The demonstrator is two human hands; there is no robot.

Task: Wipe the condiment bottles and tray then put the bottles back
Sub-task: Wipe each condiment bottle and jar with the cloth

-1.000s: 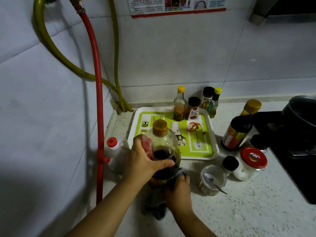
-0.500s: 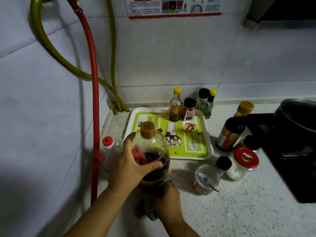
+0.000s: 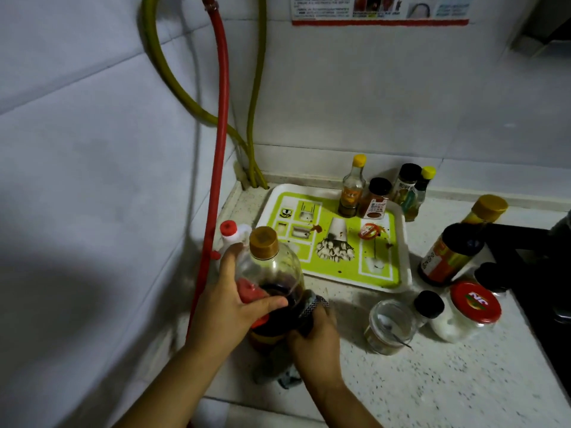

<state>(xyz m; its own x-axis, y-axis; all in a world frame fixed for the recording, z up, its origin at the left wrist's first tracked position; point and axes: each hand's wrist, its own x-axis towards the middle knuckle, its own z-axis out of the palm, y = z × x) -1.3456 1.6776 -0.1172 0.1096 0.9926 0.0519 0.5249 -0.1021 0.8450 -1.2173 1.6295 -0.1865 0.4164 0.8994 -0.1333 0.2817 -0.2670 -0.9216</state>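
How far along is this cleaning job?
Early, apparently. In hand: the left hand steadies the big bottle while the right hand rubs it with a cloth. Left: the tray shows brown spots, and most bottles stand off it.

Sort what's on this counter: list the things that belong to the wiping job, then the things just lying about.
Job:
- big bottle, gripped by left hand
- cloth, pressed to it by right hand
- green tray, stained
- yellow-capped bottle and spice jar on the tray
- red-lidded jar

Lying about:
- red hose
- yellow hoses
- wall notice
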